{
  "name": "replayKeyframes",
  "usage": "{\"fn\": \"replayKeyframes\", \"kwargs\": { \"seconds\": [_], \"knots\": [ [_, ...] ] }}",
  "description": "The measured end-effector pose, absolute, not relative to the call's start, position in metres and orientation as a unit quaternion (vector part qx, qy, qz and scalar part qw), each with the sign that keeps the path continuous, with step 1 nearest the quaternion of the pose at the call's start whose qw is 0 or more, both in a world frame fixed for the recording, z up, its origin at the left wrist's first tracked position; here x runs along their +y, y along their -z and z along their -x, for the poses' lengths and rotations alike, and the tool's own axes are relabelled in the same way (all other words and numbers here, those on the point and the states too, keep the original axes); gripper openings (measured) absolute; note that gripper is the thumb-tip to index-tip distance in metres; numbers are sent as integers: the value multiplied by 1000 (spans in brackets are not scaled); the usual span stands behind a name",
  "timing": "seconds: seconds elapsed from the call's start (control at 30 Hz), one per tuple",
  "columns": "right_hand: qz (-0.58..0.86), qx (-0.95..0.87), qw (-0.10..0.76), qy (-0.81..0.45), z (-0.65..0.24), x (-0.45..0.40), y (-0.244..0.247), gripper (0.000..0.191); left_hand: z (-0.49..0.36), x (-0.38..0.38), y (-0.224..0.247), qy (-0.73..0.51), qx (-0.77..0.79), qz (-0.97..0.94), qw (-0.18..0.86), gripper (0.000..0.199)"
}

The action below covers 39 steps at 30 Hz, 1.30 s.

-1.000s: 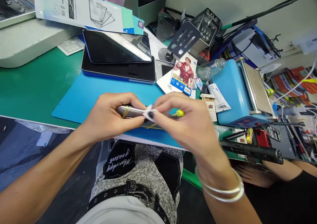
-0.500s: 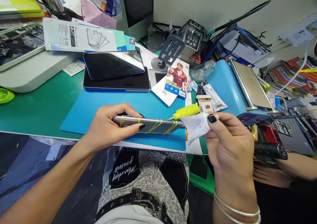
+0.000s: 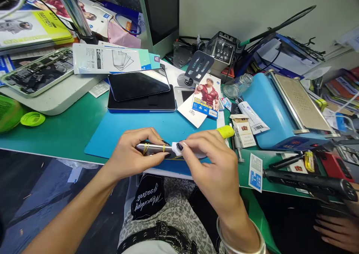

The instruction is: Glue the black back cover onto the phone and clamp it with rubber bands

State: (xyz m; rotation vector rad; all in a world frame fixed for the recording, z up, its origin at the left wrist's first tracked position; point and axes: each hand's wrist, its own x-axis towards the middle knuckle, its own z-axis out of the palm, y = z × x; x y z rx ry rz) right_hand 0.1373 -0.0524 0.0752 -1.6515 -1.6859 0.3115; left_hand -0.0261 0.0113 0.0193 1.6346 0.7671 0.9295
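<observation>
Right hand (image 3: pixel 214 160) is closed to a pinch, thumb against fingers, and has hold of a white wipe (image 3: pixel 176 149). Through the head camera I record one change: half a second ago this hand stood out at the phone's right end with the wipe drawn loose; now it is back near mid-length, the wipe bunched small against the narrow side. I judge that the wipe is on the edge again, so the wiping remains in hand.

Left hand (image 3: pixel 130 155) is partly curled around the left part of the phone (image 3: pixel 155 148), fingers on the far side, thumb on the near side. I see chiefly the phone's grey narrow side, bound with yellow rubber bands (image 3: pixel 145 149).

Relative to the right hand, the phone extends leftward from under its fingers; the phone's right part is mostly hidden. I find the wipe just beside the left fingertips.

The phone is held over the near edge of the blue mat (image 3: pixel 97 143); I cannot tell whether it touches. Two stacked dark devices (image 3: pixel 140 86) lie at the mat's far edge, and a yellow bottle (image 3: pixel 226 131) shows beyond the right hand.
</observation>
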Motion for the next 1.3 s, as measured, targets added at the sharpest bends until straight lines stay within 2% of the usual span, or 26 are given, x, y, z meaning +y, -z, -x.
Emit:
{"fn": "replayKeyframes", "kwargs": {
  "seconds": [0.1,0.33,0.43,0.53,0.6,0.77,0.97,1.3],
  "knots": [
    [644,-670,359,-87,-128,-49,-70,16,25,12,-19,-390,323,-680,531,15],
    [637,-659,400,0,-151,-61,-62,11,25,13,-17,-380,344,-657,552,13],
    [662,-583,471,22,-170,-72,-58,17,26,13,-16,-382,338,-658,554,13],
    [676,-466,569,-45,-180,-83,-52,12,28,12,-13,-385,327,-665,550,14],
    [676,-425,595,-90,-182,-88,-49,10,29,11,-11,-388,320,-670,546,15],
    [662,-518,533,-93,-173,-86,-54,14,30,10,-9,-393,322,-677,532,15],
    [660,-630,408,24,-137,-66,-62,11,29,10,-8,-393,315,-692,517,16],
    [694,-596,402,-32,-118,-56,-63,19,29,10,-8,-402,328,-692,502,17]
  ]
}}
